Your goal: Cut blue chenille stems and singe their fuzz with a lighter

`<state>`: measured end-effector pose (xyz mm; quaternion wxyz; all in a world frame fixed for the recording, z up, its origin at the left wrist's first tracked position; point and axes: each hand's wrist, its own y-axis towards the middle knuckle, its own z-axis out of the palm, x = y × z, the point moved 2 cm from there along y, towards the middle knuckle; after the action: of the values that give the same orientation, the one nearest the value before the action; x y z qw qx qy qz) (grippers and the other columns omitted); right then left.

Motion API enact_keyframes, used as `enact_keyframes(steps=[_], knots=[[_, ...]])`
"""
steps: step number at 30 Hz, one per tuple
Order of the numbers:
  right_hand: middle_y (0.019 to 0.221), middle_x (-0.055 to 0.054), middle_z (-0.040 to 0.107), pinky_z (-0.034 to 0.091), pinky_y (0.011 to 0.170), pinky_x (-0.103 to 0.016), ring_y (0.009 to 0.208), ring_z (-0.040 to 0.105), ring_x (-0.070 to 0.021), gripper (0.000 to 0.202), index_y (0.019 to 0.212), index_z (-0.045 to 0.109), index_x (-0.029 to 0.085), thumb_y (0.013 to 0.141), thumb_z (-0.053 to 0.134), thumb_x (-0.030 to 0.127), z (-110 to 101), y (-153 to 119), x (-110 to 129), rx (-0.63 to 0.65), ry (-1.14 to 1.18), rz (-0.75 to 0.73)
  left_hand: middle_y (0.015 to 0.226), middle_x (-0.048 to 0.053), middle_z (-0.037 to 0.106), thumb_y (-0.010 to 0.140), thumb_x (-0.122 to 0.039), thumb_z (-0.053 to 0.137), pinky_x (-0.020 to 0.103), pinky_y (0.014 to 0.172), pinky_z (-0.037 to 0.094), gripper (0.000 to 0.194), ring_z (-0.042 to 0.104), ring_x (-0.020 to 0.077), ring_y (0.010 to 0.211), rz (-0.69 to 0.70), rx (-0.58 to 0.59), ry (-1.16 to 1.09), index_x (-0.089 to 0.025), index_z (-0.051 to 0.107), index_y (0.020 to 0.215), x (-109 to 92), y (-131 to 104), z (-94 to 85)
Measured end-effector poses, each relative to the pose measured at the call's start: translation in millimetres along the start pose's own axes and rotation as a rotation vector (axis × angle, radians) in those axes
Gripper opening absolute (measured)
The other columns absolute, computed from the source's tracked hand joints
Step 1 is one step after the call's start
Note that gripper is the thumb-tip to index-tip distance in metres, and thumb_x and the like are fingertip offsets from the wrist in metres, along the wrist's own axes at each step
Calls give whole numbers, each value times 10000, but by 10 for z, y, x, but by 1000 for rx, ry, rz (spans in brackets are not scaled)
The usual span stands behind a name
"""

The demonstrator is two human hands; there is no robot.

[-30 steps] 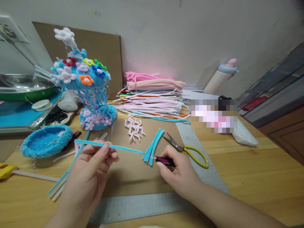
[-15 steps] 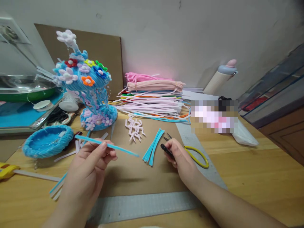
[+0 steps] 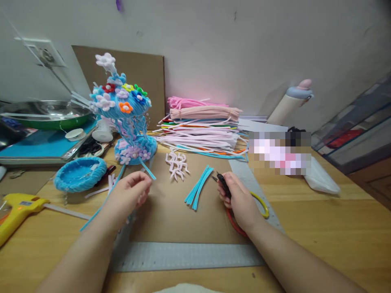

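My left hand (image 3: 134, 189) is closed in a pinch left of the cardboard's middle. A blue pipe cleaner (image 3: 148, 169) shows at its fingertips, partly hidden by the hand. My right hand (image 3: 236, 197) is wrapped round a black hand tool (image 3: 225, 185), mostly covered by the fingers. Slim metal tips show beside it, and a yellow handle loop (image 3: 262, 205) and a red handle loop (image 3: 234, 224) show past the hand. Cut blue pipe cleaner pieces (image 3: 198, 188) lie between the hands. Behind them is a small pile of bent pale pink pieces (image 3: 177, 166).
Brown cardboard (image 3: 183, 228) lies on a grey cutting mat (image 3: 189, 258). A flower-covered blue ornament (image 3: 122, 97) stands at back left, a blue woven dish (image 3: 80, 175) and yellow glue gun (image 3: 24, 207) nearer. Pipe cleaner bundles (image 3: 204, 114) and a bottle (image 3: 288, 103) are behind.
The left hand has turned, and the blue pipe cleaner no longer stretches across in front of it. The right hand has moved slightly right with the black tool. The view has shifted left.
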<state>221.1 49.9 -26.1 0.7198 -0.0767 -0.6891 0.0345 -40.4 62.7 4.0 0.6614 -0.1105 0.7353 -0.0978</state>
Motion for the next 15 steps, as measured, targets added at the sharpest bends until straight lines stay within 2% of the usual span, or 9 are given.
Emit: enact_keyframes(steps=[3,4,6,7,9,11,15], knots=[[627,38,413,193,408,-223,486,316,-98,347,730,447,213,852,406,536,-1,15,7,-11,13,-2,534,-25,530,761,-314,550,205,423,331,191,489,120,468,-13,247,559,-192,536,616,-31,-79,-133],[626,37,413,193,407,-224,483,316,-98,345,730,445,213,852,407,534,2,20,4,-9,15,-2,554,-14,547,777,-342,520,224,433,351,213,519,144,491,-3,268,718,-201,546,619,-38,-73,-175],[632,33,413,192,406,-222,485,319,-98,341,740,447,212,858,400,529,8,26,-8,2,16,-3,654,9,605,791,-346,489,256,492,396,183,570,181,570,132,155,982,-218,590,709,-77,8,-231],[635,31,411,193,407,-219,488,319,-98,341,746,448,211,862,395,527,11,26,-15,7,17,-2,755,26,638,795,-315,485,271,554,420,156,595,196,650,267,94,1112,-225,612,793,-104,69,-225],[638,31,405,198,408,-212,495,320,-97,341,754,449,210,866,389,527,17,24,-27,19,21,1,1005,65,630,807,-228,446,294,638,438,239,611,216,791,553,34,1337,-238,619,971,-137,202,-158],[639,31,400,205,407,-208,498,323,-97,347,756,446,211,862,389,536,23,20,-35,28,23,6,1062,76,611,804,-170,434,299,664,442,279,611,218,837,622,43,1388,-247,630,987,-123,337,-88],[636,33,407,206,399,-210,486,328,-96,364,753,445,211,840,407,562,29,25,-37,22,25,20,966,80,634,785,-111,468,298,755,446,247,607,207,883,709,84,1424,-231,659,883,-64,450,-27]])
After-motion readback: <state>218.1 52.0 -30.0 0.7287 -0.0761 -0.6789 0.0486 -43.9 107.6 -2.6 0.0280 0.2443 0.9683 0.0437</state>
